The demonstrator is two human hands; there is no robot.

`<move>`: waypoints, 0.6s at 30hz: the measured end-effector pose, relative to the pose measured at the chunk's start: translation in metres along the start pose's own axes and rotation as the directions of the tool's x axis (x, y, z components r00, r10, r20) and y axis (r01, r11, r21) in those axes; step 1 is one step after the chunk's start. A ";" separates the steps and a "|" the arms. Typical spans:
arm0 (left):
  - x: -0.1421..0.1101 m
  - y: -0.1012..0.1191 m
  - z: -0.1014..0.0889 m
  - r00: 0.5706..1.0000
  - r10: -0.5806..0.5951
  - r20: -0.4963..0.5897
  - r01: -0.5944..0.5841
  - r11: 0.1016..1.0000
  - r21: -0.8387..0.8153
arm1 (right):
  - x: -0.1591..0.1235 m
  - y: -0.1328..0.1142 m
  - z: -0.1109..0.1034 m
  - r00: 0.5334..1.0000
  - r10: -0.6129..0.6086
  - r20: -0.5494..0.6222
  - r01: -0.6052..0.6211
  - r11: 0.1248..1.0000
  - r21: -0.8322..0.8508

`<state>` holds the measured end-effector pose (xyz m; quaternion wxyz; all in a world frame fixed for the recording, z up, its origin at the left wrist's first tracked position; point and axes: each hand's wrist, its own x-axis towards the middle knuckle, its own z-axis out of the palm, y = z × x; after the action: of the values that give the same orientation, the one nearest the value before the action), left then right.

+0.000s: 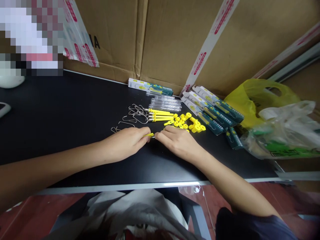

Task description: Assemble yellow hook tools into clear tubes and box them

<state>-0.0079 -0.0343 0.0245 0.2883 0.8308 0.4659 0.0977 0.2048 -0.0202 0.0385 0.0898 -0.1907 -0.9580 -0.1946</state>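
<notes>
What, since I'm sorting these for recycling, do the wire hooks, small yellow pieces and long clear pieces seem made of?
The wire hooks look like bare metal, probably steel: thin, silvery, with a shine. The small yellow pieces seem moulded plastic, smooth and evenly coloured. The long clear pieces are glossy and see-through, likely plastic, though glass isn't ruled out.

Yellow piece (150, 134) partly hidden, white object (11, 81) cropped
</notes>
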 end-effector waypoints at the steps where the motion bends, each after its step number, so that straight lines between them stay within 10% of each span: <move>1: 0.000 0.001 0.000 1.000 0.001 0.004 -0.001 1.000 0.003 | 0.000 0.000 0.000 1.000 0.005 0.020 -0.006 1.000 0.005; 18: 0.000 0.006 -0.003 1.000 -0.008 0.001 0.008 1.000 0.005 | 0.001 0.003 0.012 0.995 0.036 -0.097 -0.044 0.996 -0.076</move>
<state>-0.0051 -0.0358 0.0302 0.2866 0.8297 0.4695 0.0950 0.2041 -0.0125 0.0287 0.1321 -0.2036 -0.9402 -0.2389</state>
